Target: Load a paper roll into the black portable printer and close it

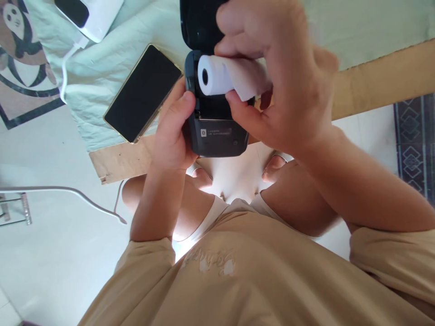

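Observation:
A small black label printer (217,140) with its lid (200,25) swung up is gripped along its left side by my left hand (175,122). The thumb presses on the printer's upper face. Between the fingers and thumb of my right hand (285,77) is a white paper roll (215,74), at the mouth of the printer's paper bay. The roll's dark hollow core faces left, and a loose flap of paper hangs near my right thumb. My right fingers partly cover the roll's right end, so I cannot tell whether it rests on the bay floor.
Left of the printer lies a dark-screened phone (142,93) on the pale green cloth (102,68). A white device (91,18) with a plugged-in cable (64,74) sits at the upper left. The wooden table edge (118,158) runs beneath my hands. Another white cable (68,190) stretches across the lower left.

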The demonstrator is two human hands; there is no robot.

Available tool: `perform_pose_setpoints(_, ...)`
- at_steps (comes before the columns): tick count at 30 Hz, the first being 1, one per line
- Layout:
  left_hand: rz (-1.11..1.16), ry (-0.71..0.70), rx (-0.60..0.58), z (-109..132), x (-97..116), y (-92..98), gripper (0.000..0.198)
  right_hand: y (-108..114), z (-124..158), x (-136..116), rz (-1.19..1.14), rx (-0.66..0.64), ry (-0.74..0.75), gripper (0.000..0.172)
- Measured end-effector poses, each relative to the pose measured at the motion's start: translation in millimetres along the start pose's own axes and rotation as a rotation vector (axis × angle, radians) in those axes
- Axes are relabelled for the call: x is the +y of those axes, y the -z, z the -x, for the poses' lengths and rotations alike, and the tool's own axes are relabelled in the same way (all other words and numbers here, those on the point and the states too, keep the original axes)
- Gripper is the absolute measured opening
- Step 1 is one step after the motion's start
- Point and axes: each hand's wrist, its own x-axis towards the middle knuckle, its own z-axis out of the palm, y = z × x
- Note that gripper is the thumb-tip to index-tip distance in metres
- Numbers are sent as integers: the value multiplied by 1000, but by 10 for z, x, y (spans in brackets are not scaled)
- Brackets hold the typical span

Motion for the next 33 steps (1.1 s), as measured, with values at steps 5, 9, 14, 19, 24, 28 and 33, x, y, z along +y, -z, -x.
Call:
perform_pose_setpoints(5, 43, -58, -64, -24, -55, 43, 25, -40, -32, 19, 323, 45, 338, 38)
perform_pose_setpoints(9, 43, -95, -134, -57, -70, 69, 27, -106, -36, 111, 265, 141, 560, 20)
perform_pose_setpoints(14, 51, -63, -136, -37, -28, 72, 30, -118, -35, 118, 209, 307, 646, 12)
perform_pose_setpoints(19, 115, -110, -104, -55, -88, 58, 25, -148, 72, 83, 160, 354, 720, 16)
perform_pose_setpoints(24, 180, -172, -87, -126, -208, 62, 25, -248, 197, 125, 202, 318, 773, 15)
perform_pose_setpoints(28, 73, -108, -119, -110, -190, 104, 25, -313, 241, 186, 180, 327, 833, 5)
perform_pose_setpoints(33, -1, -77, -85, -45, -128, 115, 34, -226, 239, 211, 125, 234, 881, 15)
